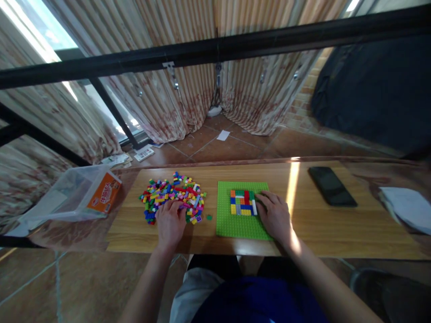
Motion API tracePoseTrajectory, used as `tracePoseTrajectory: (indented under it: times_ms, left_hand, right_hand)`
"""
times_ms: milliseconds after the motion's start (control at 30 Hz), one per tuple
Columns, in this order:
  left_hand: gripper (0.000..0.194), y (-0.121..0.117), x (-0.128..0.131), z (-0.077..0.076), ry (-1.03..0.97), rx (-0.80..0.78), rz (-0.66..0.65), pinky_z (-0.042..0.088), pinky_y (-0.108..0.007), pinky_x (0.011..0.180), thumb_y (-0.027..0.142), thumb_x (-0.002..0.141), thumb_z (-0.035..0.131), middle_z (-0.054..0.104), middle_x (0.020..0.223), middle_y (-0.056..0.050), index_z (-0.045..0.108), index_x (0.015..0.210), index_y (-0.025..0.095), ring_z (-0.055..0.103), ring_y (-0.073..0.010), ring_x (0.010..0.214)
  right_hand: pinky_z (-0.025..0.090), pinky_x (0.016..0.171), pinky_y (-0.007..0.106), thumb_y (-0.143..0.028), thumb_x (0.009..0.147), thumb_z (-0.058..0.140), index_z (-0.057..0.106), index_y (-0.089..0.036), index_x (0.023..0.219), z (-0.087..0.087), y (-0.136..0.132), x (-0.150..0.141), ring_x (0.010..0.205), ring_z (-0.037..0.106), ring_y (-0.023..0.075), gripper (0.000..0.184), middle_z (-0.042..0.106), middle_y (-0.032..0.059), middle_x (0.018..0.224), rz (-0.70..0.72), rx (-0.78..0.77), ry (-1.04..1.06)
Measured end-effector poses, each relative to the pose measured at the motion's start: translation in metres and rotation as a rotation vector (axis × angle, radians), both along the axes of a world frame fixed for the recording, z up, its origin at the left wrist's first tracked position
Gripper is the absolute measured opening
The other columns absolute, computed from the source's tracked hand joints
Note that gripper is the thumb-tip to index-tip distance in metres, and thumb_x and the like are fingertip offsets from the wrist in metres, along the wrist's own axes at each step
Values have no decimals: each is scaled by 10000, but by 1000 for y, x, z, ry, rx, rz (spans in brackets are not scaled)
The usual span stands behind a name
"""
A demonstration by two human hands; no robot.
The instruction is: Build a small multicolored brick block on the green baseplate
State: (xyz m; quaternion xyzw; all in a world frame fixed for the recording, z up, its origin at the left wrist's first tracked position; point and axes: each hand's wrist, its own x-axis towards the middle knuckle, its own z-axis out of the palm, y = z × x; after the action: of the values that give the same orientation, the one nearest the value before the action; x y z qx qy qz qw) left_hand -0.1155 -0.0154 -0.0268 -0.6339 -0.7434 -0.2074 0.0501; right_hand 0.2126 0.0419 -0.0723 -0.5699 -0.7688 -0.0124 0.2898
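My left hand (170, 223) reaches into the left part of a heap of small coloured building bricks (161, 191). Its fingers are curled down among them, and a purple brick (183, 206) shows by the fingertips; whether it is gripped is hard to see. On the green baseplate (225, 224) stands a block of joined bricks (243, 202) in red, yellow, blue, green, orange, white and grey. My right hand (274, 214) rests on the plate's right side, fingers loosely stretched, touching or very close to the block's right edge. One loose green brick (209, 217) lies between heap and plate.
The bricks and plate are on a long wooden table (202, 244). A black phone (332, 186) lies toward its right end. Left of the table is a clear plastic box (72, 190) with an orange label; white paper (409, 206) lies at the far right. A black rail (202, 53) crosses behind.
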Motion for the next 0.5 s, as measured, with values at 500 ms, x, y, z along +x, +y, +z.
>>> tracePoseTrajectory:
  times_ms: [500]
  left_hand:
    - [181,16,36,29,-253,122,-194,496,-348,802,307,917,459,656,924,-61,598,951,196,617,-219,894]
  right_hand:
    - [428,923,435,-279,927,488,667,-220,1146,6,-1,-4,1104,538,274,290,631,100,1218,-14,-46,39]
